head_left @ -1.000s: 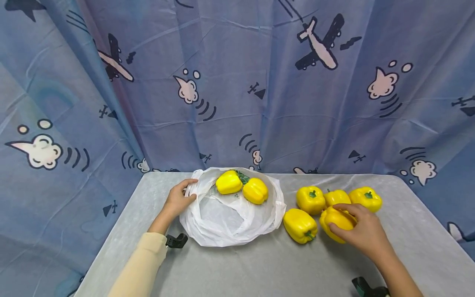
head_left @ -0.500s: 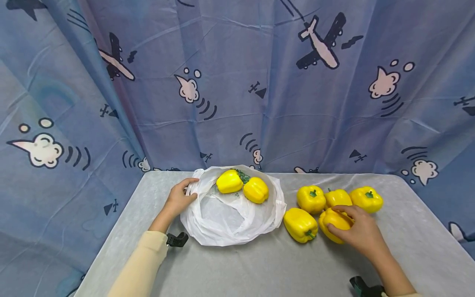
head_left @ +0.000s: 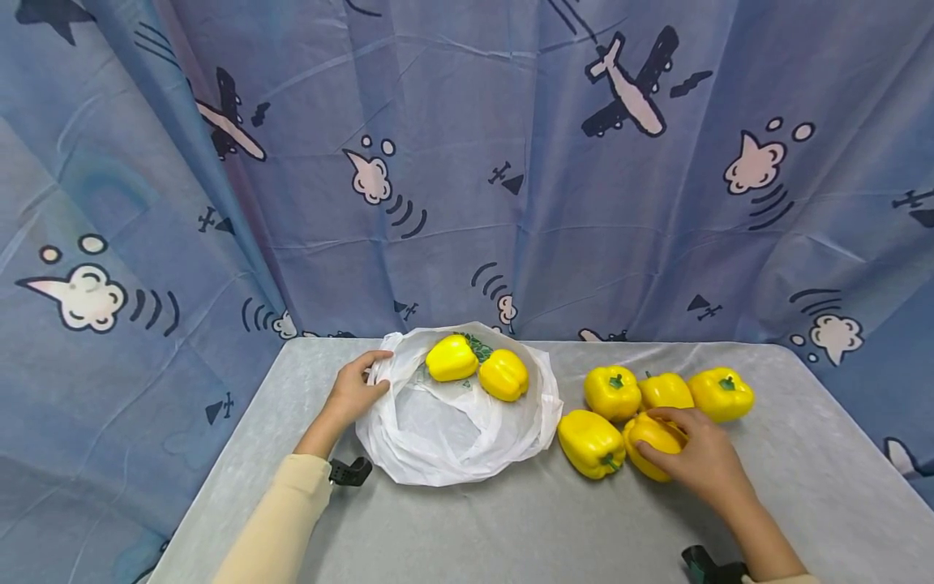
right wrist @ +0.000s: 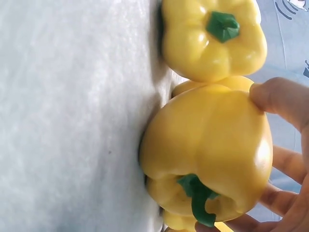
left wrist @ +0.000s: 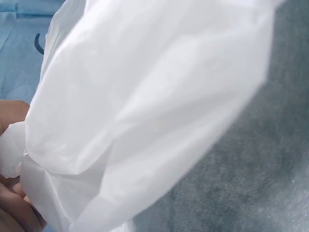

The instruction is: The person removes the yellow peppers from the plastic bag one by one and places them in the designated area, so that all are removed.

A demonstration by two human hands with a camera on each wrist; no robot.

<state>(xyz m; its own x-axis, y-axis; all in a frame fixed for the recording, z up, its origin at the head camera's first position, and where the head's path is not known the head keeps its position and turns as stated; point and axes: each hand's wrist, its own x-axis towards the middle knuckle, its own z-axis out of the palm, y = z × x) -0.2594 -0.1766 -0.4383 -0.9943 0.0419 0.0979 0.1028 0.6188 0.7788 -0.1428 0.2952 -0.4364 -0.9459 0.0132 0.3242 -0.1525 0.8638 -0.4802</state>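
A white plastic bag point(head_left: 423, 466) lies with its mouth wide, two yellow bell peppers point(head_left: 503, 375) inside it toward the back. My left hand point(head_left: 353, 397) pinches the bag's left rim; in the left wrist view the film point(left wrist: 125, 116) bunches between thumb and fingers. On the right, my right hand point(head_left: 704, 458) holds a yellow bell pepper point(head_left: 648, 454) from its right side, fingers behind it and thumb in front. The right wrist view shows that pepper point(right wrist: 207, 140) low against the cloth, its green stem pointing sideways. Another yellow bell pepper point(head_left: 589, 444) lies immediately left of it.
Behind the held pepper, three more yellow bell peppers point(head_left: 611, 392) sit in a row. A grey cloth point(head_left: 467, 535) covers the table. At its far edge hangs a blue curtain point(head_left: 438, 268) printed with planes. Wrist cameras point(head_left: 349, 472) are strapped to both wrists.
My right hand has shifted slightly left with the bell pepper, closer to the neighbouring one. The left hand and the bag stay in place.
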